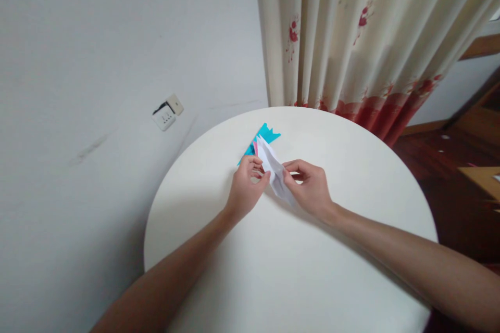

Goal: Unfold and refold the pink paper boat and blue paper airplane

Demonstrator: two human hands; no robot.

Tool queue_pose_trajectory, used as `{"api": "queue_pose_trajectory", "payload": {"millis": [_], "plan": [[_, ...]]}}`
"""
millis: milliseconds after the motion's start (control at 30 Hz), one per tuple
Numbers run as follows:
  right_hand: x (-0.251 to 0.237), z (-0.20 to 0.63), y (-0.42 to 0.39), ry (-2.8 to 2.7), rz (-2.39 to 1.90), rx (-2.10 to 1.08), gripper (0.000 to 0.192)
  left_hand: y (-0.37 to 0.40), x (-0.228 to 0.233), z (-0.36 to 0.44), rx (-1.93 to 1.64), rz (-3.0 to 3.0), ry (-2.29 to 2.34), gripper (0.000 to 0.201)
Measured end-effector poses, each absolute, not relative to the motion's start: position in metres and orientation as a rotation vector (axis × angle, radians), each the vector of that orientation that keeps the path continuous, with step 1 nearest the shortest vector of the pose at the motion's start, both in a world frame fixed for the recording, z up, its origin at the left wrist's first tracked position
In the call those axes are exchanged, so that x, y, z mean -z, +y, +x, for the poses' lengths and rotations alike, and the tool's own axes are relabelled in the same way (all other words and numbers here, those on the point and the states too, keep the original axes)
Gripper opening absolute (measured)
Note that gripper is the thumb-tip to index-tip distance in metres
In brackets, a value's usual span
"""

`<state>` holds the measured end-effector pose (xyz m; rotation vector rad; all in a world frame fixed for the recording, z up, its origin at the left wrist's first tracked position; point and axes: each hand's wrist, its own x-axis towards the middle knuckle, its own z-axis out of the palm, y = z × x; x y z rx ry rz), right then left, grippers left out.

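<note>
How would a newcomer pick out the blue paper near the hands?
Start at the round white table and look just beyond the left hand. The blue paper shows there, partly hidden by the white paper. Its turquoise colour and notched end set it apart from that paper and the pink piece.

Creased white paper [273, 167] held aslant mid-frame

The white paper is folded long and narrow, its surface wrinkled, running from a pointed tip at upper left to a lower end at lower right. A pink sliver [255, 148] shows along the left of its tip; whether the two are joined cannot be told. Behind, just above the frame's centre, a teal piece [267, 132] lies on the desk [371, 177], its upper-right end notched, its lower-left end tapering, partly covered.
</note>
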<state>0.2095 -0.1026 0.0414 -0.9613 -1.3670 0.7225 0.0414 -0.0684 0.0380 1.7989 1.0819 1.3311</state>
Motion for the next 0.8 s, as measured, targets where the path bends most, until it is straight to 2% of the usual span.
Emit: {"api": "queue_pose_trajectory", "payload": {"millis": [133,333,433,533,567,800], "plan": [[-0.042,0.213,-0.100,-1.332,-0.999,-0.730,0.008,-0.065,-0.036,0.041,-1.315,1.648,0.949,0.027],[-0.038,0.217,-0.089,-1.511,-1.107,-0.816,0.012,-0.069,-0.038,0.039,-1.245,1.910,0.937,0.004],[-0.035,0.217,-0.087,-1.494,-1.119,-0.882,0.019,-0.073,-0.037,0.040,-1.210,2.024,0.979,0.015],[-0.034,0.217,-0.088,-1.421,-1.089,-0.930,0.020,-0.076,-0.035,0.043,-1.223,2.101,1.020,0.046],[-0.035,0.216,-0.089,-1.415,-1.076,-0.936,0.021,-0.077,-0.035,0.044,-1.237,2.121,1.036,0.050],[-0.036,0.218,-0.090,-1.513,-1.079,-0.863,0.021,-0.073,-0.041,0.040,-1.297,2.171,1.118,0.018]]}}
